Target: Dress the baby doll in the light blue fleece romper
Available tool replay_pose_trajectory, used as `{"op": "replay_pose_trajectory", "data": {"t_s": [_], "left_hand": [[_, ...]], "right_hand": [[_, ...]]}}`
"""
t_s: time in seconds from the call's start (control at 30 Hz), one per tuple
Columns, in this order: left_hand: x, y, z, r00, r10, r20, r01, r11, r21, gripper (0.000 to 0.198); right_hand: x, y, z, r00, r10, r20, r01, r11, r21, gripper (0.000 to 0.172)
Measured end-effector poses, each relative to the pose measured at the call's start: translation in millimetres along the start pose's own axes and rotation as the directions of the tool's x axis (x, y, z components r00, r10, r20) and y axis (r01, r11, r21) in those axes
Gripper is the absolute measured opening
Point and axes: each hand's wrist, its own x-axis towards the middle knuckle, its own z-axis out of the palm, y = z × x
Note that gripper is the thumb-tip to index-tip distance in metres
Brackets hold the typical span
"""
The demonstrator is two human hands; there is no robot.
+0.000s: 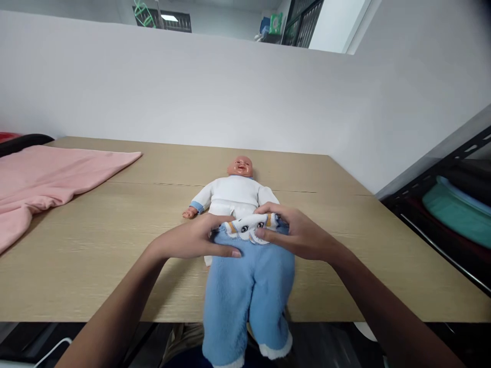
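Observation:
A baby doll (240, 166) lies on its back on the wooden table (115, 240), head away from me, in a white top (233, 197) and light blue fleece trousers (249, 296). The trouser legs hang over the table's near edge. My left hand (195, 239) grips the left side of the trousers' waistband, fingers closed on it. My right hand (295, 230) pinches the right side of the waistband (247, 226), which is white with orange stripes and small printed faces.
A pink cloth (46, 176) is spread on the table's far left. A white partition wall (230, 97) stands behind the table. A dark metal shelf (452, 204) with folded green fabric stands at the right.

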Motion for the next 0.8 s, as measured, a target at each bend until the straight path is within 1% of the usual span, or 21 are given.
{"op": "replay_pose_trajectory", "data": {"t_s": [0.03,0.1,0.13,0.17,0.2,0.27,0.33,0.37,0.43,0.47,0.53,0.6,0.63,0.67,0.7,0.8], "left_hand": [[0,-4,0.9,1.000,0.018,-0.002,-0.018,1.000,-0.014,0.039],[0,-10,4.7,0.999,0.041,-0.016,-0.042,0.997,-0.064,0.035],[0,-13,7.1,0.999,0.044,-0.024,-0.046,0.994,-0.096,0.033],[-1,-16,9.5,0.999,0.044,-0.027,-0.047,0.990,-0.132,0.030],[-3,-18,11.6,0.999,0.041,-0.024,-0.045,0.984,-0.171,0.028],[-6,-24,13.8,0.999,0.022,-0.028,-0.028,0.970,-0.241,0.027],[-9,-29,12.5,1.000,0.003,-0.022,-0.009,0.957,-0.291,0.030],[-10,-31,10.6,1.000,0.004,0.005,-0.003,0.953,-0.303,0.032],[-11,-33,5.6,0.994,0.034,0.108,0.001,0.951,-0.310,0.034],[-11,-33,3.2,0.984,0.057,0.168,-0.002,0.950,-0.312,0.034],[-9,-30,0.2,0.962,0.113,0.251,-0.028,0.948,-0.317,0.030],[-7,-27,0.5,0.953,0.171,0.250,-0.081,0.939,-0.335,0.022],[-7,-26,1.7,0.954,0.191,0.231,-0.102,0.931,-0.350,0.019],[-7,-26,3.4,0.958,0.197,0.207,-0.110,0.923,-0.368,0.018],[-8,-27,5.4,0.964,0.192,0.184,-0.108,0.915,-0.390,0.019],[-13,-31,10.2,0.985,0.128,0.112,-0.062,0.883,-0.465,0.028]], "right_hand": [[3,6,0,0.996,0.011,0.093,-0.012,1.000,0.012,0.046],[6,17,2,0.960,-0.003,0.279,-0.010,0.999,0.045,0.047],[7,21,4,0.945,-0.027,0.326,0.003,0.997,0.071,0.045],[7,25,7,0.940,-0.057,0.337,0.022,0.994,0.107,0.043],[7,27,10,0.942,-0.091,0.322,0.045,0.988,0.149,0.040],[7,30,17,0.958,-0.135,0.255,0.075,0.970,0.232,0.040],[8,30,24,0.971,-0.112,0.212,0.045,0.953,0.299,0.042],[9,31,27,0.976,-0.077,0.206,0.006,0.946,0.324,0.043],[12,32,31,0.974,-0.011,0.225,-0.073,0.930,0.361,0.046],[13,33,33,0.965,-0.009,0.264,-0.094,0.923,0.373,0.047],[17,34,34,0.919,-0.080,0.387,-0.082,0.919,0.385,0.047],[19,33,37,0.847,-0.195,0.494,-0.020,0.918,0.396,0.047],[19,31,38,0.825,-0.241,0.511,0.017,0.915,0.403,0.045],[19,30,40,0.822,-0.270,0.501,0.050,0.911,0.409,0.042],[18,28,42,0.838,-0.279,0.468,0.072,0.908,0.412,0.038],[10,25,48,0.918,-0.247,0.309,0.093,0.894,0.438,0.029]]}}
